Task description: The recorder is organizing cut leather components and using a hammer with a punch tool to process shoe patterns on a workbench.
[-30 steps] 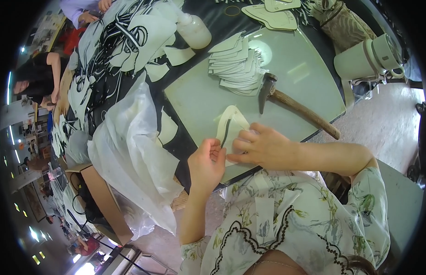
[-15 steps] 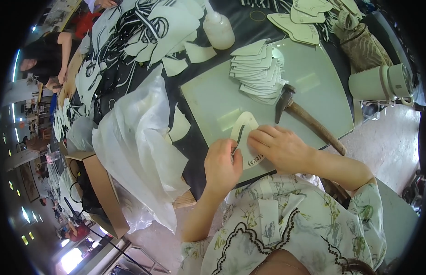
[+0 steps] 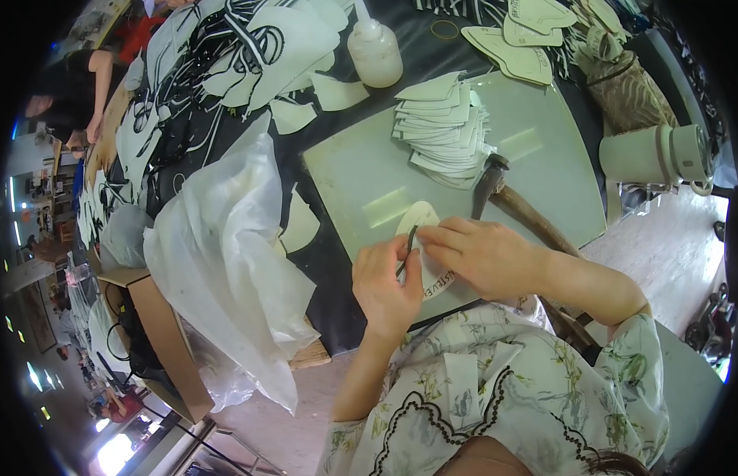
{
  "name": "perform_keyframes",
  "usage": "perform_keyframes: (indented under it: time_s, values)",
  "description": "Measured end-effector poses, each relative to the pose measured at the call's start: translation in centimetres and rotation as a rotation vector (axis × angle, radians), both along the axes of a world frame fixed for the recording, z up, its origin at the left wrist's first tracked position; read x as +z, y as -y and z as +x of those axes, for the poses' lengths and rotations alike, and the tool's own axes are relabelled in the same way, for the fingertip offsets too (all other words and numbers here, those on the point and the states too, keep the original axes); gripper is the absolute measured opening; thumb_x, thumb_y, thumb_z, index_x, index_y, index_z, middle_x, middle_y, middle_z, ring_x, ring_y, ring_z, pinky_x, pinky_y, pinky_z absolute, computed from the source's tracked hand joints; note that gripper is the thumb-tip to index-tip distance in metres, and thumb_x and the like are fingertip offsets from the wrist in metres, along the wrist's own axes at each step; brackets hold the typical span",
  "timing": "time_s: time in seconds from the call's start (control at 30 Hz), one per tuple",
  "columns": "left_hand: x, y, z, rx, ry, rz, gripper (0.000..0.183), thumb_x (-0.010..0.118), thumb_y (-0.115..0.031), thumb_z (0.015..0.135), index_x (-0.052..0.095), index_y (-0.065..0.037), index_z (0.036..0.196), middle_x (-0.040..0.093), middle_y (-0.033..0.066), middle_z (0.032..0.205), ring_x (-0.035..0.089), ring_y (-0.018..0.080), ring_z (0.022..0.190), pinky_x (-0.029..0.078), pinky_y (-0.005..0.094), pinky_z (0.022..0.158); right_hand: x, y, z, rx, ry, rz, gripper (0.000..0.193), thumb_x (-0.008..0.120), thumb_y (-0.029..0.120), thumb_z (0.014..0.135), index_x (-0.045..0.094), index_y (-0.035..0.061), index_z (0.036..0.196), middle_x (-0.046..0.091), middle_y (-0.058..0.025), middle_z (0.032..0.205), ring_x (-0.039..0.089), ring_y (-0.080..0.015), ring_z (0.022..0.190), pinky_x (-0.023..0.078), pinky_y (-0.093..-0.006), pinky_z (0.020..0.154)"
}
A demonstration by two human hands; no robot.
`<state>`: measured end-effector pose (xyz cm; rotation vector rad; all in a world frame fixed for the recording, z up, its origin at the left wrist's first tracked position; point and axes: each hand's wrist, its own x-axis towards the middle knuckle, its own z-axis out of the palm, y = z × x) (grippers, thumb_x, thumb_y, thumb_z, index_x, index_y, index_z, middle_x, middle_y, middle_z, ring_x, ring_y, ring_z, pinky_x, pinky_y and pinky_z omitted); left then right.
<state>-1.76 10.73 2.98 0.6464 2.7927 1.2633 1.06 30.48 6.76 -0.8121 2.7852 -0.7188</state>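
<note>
A thin dark strip (image 3: 412, 238) lies over a cream, rounded template piece (image 3: 420, 213) with lettering on it, at the near edge of a pale board (image 3: 345, 178). My left hand (image 3: 387, 284) pinches the strip between thumb and forefinger, on the left side of the piece. From the other side my right hand (image 3: 484, 254) has its fingers bent and close together, their tips at the strip near its far end. The right thumb is hidden under the hand, and both hands cover part of the piece. A hammer (image 3: 535, 216) lies just beyond my right hand, its handle passing behind my forearm.
Fanned white pieces (image 3: 442, 131) are stacked on the board. Beyond stands a squeeze bottle (image 3: 375, 59); a lidded cup (image 3: 642, 155) is at right. A plastic bag (image 3: 226, 238) and a cardboard box (image 3: 174, 349) are at left. Another person (image 3: 71, 87) works far left.
My right fingertips have come in to the strip, and its far part now sits nearer to them. My left hand keeps its pinch. The whole view has shifted slightly.
</note>
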Motion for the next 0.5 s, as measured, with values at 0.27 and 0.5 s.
perform_keyframes:
  time_s: [0.27, 0.5]
  values:
    - [-0.5, 0.6, -0.7, -0.05, -0.081, -0.012, 0.023, 0.067, -0.001, 0.078, 0.071, -0.008, 0.099, 0.065, 0.0018, 0.088, 0.057, 0.0225, 0.087, 0.038, 0.0361, 0.077, -0.5, -0.4, -1.0, 0.013, -0.017, -0.049, 0.036, 0.066, 0.006, 0.07, 0.063, -0.0005, 0.105, 0.06, -0.0053, 0.124, 0.058, -0.0207, 0.108, 0.057, -0.0283, 0.077]
    - [-1.0, 0.8, -0.3, -0.113, -0.181, -0.043, 0.028, 0.066, -0.002, 0.075, 0.071, -0.01, 0.101, 0.065, 0.0011, 0.094, 0.058, 0.022, 0.094, 0.035, 0.0379, 0.085, -0.6, -0.8, -1.8, 0.047, -0.029, -0.059, 0.033, 0.066, 0.005, 0.07, 0.064, 0.0003, 0.103, 0.061, -0.0054, 0.122, 0.059, -0.021, 0.11, 0.058, -0.0293, 0.075]
